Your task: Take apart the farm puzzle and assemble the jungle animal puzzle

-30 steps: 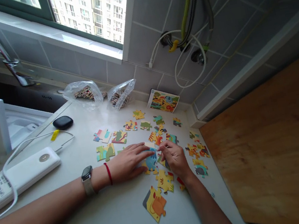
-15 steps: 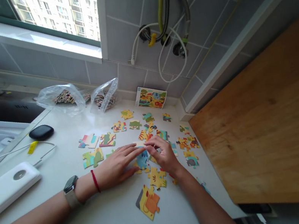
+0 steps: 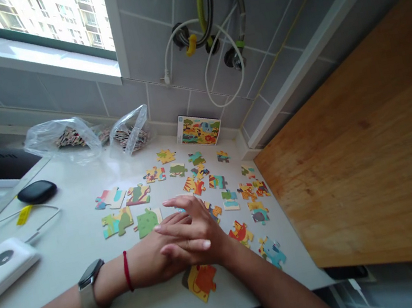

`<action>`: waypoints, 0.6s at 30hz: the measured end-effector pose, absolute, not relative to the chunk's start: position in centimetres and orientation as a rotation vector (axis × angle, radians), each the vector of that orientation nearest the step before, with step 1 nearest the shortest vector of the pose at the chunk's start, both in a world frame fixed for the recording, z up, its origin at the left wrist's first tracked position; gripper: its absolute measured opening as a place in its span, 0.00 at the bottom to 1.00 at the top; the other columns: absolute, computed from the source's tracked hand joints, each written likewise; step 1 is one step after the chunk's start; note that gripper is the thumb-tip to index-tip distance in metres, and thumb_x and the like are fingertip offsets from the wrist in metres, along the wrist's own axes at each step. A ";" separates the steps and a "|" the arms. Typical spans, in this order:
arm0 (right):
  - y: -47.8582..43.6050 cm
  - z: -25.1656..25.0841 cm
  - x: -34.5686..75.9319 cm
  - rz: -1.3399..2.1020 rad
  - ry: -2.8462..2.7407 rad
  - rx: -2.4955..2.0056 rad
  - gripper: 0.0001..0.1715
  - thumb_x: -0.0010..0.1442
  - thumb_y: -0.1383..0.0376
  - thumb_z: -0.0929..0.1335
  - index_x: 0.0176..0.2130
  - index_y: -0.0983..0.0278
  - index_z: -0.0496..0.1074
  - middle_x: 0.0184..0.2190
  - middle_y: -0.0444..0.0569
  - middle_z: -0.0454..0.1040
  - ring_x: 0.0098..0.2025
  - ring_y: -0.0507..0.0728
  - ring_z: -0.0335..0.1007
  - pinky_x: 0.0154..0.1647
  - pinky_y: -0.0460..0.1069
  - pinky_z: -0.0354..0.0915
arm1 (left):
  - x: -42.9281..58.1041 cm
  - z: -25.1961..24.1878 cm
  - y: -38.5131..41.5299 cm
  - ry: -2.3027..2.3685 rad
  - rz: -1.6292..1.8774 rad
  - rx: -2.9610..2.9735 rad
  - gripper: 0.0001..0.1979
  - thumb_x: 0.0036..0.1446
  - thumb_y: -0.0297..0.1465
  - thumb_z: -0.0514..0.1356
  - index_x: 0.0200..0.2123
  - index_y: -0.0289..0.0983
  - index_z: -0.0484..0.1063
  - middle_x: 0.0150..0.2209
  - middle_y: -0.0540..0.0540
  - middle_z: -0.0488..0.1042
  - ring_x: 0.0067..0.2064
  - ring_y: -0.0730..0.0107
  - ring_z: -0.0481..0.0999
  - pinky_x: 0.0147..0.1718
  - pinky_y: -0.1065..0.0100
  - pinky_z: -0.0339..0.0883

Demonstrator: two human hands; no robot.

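white counter (image 3: 77,227) under a window (image 3: 54,16), jigsaw pieces (image 3: 148,222) scattered on it around 2 crossed hands: right hand (image 3: 204,223) over left hand (image 3: 151,259), right fingers loosely spread, nothing seen in them, left fingers mostly covered, can't tell if gripping. right forearm lies close to the blue elephant piece (image 3: 273,252), so a careless drag could shove it askew. count: 2 clear bags (image 3: 87,145), 1 picture card (image 3: 200,131), 1 black case (image 3: 37,192), 15+ pieces, exact number unclear, some possibly hidden.
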State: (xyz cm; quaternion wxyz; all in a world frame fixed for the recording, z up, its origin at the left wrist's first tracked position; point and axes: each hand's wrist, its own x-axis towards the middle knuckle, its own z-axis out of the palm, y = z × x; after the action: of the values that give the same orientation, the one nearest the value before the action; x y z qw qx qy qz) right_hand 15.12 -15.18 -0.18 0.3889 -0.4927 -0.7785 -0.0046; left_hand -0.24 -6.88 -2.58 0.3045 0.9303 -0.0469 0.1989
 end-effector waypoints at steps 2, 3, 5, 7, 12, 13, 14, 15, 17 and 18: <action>-15.2 -0.3 15.1 -0.043 -1.984 -1.229 0.16 0.62 0.53 0.75 0.48 0.55 0.82 0.59 0.51 0.74 0.60 0.61 0.69 0.64 0.58 0.66 | -0.5 -1.9 -7.1 -0.131 0.507 2.456 0.21 0.66 0.28 0.56 0.58 0.54 0.71 0.63 0.49 0.72 0.61 0.53 0.75 0.60 0.52 0.73; -15.1 -0.3 15.2 -0.051 -1.974 -1.227 0.17 0.62 0.52 0.75 0.48 0.56 0.82 0.57 0.51 0.76 0.58 0.61 0.70 0.62 0.58 0.67 | -0.7 -1.7 -7.2 -0.119 0.513 2.452 0.22 0.66 0.29 0.57 0.60 0.55 0.70 0.63 0.49 0.72 0.61 0.54 0.75 0.59 0.52 0.74; -15.0 -0.3 16.0 -0.052 -1.934 -1.231 0.23 0.61 0.46 0.74 0.46 0.59 0.82 0.50 0.53 0.79 0.53 0.62 0.73 0.57 0.59 0.70 | -1.0 -1.5 -7.4 -0.046 0.558 2.427 0.28 0.67 0.31 0.59 0.67 0.53 0.62 0.64 0.45 0.71 0.62 0.52 0.74 0.59 0.52 0.74; -15.1 0.1 17.5 -0.021 -1.873 -1.257 0.24 0.64 0.46 0.71 0.43 0.62 0.82 0.41 0.54 0.81 0.45 0.61 0.75 0.50 0.57 0.73 | -1.2 -1.3 -7.1 0.056 0.636 2.387 0.33 0.67 0.32 0.60 0.72 0.47 0.54 0.65 0.39 0.69 0.65 0.52 0.71 0.61 0.52 0.72; -15.9 1.7 22.8 0.059 -1.545 -1.560 0.16 0.71 0.59 0.66 0.40 0.61 0.82 0.36 0.50 0.82 0.39 0.57 0.78 0.43 0.52 0.72 | -1.3 -1.0 -3.1 0.320 0.896 2.399 0.17 0.71 0.29 0.55 0.61 0.42 0.69 0.56 0.41 0.77 0.62 0.55 0.73 0.60 0.50 0.70; -16.1 1.9 23.8 0.079 -1.487 -1.651 0.16 0.71 0.58 0.66 0.41 0.61 0.82 0.36 0.50 0.82 0.39 0.58 0.78 0.43 0.52 0.72 | -1.4 -1.1 -2.2 0.392 0.933 2.390 0.15 0.71 0.30 0.55 0.58 0.41 0.70 0.54 0.41 0.77 0.59 0.55 0.75 0.59 0.49 0.71; -16.4 2.0 24.8 0.084 -1.433 -1.739 0.17 0.71 0.57 0.66 0.41 0.61 0.83 0.36 0.51 0.82 0.38 0.58 0.78 0.42 0.52 0.72 | -1.4 -1.2 -1.3 0.434 0.963 2.386 0.14 0.71 0.30 0.54 0.56 0.40 0.71 0.53 0.41 0.78 0.57 0.56 0.76 0.58 0.49 0.72; -16.8 2.0 25.8 0.089 -1.406 -1.819 0.18 0.70 0.55 0.66 0.40 0.62 0.83 0.37 0.52 0.82 0.38 0.59 0.78 0.40 0.51 0.72 | -1.4 -1.3 -0.6 0.462 0.975 2.391 0.13 0.71 0.30 0.54 0.55 0.40 0.72 0.52 0.41 0.78 0.56 0.55 0.76 0.56 0.49 0.72; -17.9 1.7 27.5 0.110 -1.369 -1.970 0.21 0.69 0.52 0.66 0.42 0.62 0.83 0.40 0.54 0.83 0.41 0.60 0.78 0.43 0.53 0.72 | -1.5 -1.7 0.3 0.489 0.969 2.420 0.12 0.70 0.30 0.54 0.53 0.39 0.73 0.50 0.40 0.79 0.55 0.53 0.76 0.55 0.48 0.72; -18.6 1.5 28.3 0.126 -1.357 -2.044 0.22 0.67 0.51 0.66 0.44 0.63 0.83 0.41 0.55 0.82 0.42 0.62 0.78 0.46 0.54 0.73 | -1.5 -1.8 0.5 0.495 0.955 2.440 0.12 0.70 0.30 0.54 0.52 0.39 0.73 0.50 0.40 0.79 0.55 0.52 0.76 0.54 0.47 0.72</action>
State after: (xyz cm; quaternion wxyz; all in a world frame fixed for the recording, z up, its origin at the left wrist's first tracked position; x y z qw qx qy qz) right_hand 28.33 -18.58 1.45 0.3357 -0.7838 -0.5203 0.0483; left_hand -1.45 0.45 -1.82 0.2354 0.8894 0.1804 0.3480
